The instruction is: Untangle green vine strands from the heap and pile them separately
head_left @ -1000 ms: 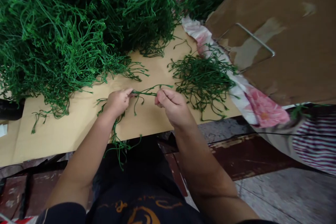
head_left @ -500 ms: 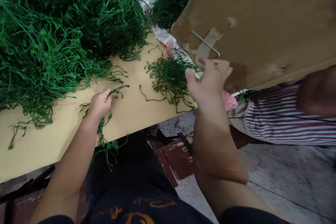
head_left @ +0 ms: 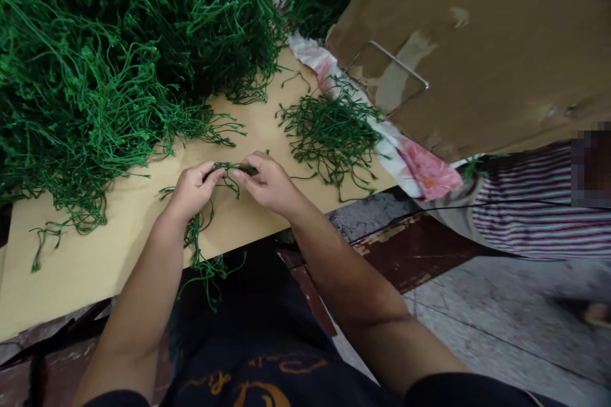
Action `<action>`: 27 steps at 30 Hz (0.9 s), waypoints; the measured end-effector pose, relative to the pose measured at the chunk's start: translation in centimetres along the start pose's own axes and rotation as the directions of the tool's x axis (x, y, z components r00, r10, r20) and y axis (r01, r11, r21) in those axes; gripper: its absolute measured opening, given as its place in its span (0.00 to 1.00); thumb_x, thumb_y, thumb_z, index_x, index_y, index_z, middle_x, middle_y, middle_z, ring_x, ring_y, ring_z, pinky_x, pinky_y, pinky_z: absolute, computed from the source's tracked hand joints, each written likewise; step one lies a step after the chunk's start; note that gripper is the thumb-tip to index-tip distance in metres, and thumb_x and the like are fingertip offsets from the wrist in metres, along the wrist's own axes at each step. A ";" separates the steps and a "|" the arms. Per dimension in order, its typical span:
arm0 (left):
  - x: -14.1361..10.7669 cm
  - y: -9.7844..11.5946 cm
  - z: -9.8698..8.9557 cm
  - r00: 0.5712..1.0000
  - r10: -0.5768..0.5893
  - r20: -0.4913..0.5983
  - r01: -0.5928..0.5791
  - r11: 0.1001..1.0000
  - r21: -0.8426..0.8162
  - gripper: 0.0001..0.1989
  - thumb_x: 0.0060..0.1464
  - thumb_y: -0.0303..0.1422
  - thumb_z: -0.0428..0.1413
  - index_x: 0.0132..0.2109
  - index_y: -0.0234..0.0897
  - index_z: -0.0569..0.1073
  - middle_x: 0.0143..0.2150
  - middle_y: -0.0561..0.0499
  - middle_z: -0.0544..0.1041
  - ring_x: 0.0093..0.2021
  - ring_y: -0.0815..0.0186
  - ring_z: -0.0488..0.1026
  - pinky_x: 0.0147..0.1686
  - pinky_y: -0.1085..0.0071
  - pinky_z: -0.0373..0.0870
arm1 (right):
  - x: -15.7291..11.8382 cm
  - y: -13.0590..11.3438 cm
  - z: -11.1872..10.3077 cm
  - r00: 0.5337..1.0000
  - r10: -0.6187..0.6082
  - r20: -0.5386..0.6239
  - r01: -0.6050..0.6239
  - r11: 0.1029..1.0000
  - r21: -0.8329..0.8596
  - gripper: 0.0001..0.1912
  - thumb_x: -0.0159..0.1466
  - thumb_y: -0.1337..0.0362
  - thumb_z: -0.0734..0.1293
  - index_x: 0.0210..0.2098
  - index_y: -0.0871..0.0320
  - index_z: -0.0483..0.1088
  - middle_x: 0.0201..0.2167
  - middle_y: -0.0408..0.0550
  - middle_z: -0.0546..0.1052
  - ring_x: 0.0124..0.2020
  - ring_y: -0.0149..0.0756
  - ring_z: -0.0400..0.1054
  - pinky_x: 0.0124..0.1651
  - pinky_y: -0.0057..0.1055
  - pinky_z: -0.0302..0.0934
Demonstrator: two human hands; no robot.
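Green artificial plant stems point(head_left: 228, 173), thin and branching, run between my two hands just above the tan board. My left hand point(head_left: 193, 189) is closed, pinching them between thumb and fingers. From the other side my right hand point(head_left: 267, 183) pinches the same stems, its fingertips nearly meeting the left ones. More green strands point(head_left: 203, 267) hang below my left hand over the board's front edge, against my dark shirt. A loose pile of stems point(head_left: 331, 130) lies on the board to the right of my hands.
A large heap of green stems point(head_left: 119, 63) covers the back left of the tan board point(head_left: 71, 280). On the right stands a cardboard sheet point(head_left: 477, 44) with a metal wire handle point(head_left: 401, 63). Pink-and-white cloth point(head_left: 424, 168) lines its base. Someone in striped clothing point(head_left: 539, 210) sits beyond.
My right hand has moved left from beside the stem pile and the cardboard to meet my left hand. It now grips the stems there. The view has shifted slightly.
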State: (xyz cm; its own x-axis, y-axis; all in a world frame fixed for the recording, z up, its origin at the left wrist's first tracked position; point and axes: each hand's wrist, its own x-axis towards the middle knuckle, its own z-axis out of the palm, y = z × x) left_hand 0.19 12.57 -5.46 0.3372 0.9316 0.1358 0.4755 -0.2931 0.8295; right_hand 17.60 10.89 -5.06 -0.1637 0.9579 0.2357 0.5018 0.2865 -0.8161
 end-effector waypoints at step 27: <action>0.7 0.3 -0.3 0.989 -0.133 -0.064 0.134 0.991 0.011 0.14 0.51 0.41 0.49 0.31 0.35 0.72 0.25 0.54 0.70 0.28 0.70 0.66 0.30 0.74 0.61 | 1.9 4.4 -4.6 0.973 0.163 -0.165 -0.102 0.940 0.327 0.23 0.54 0.43 0.62 0.31 0.59 0.66 0.30 0.48 0.71 0.33 0.31 0.65 0.38 0.30 0.60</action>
State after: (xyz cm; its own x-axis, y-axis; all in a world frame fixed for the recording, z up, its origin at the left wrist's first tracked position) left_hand 0.30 13.21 -4.94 0.2180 0.9742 0.0588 0.5255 -0.1679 0.8340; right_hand 23.39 14.01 -5.75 0.0623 0.9811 0.1834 0.2106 0.1667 -0.9632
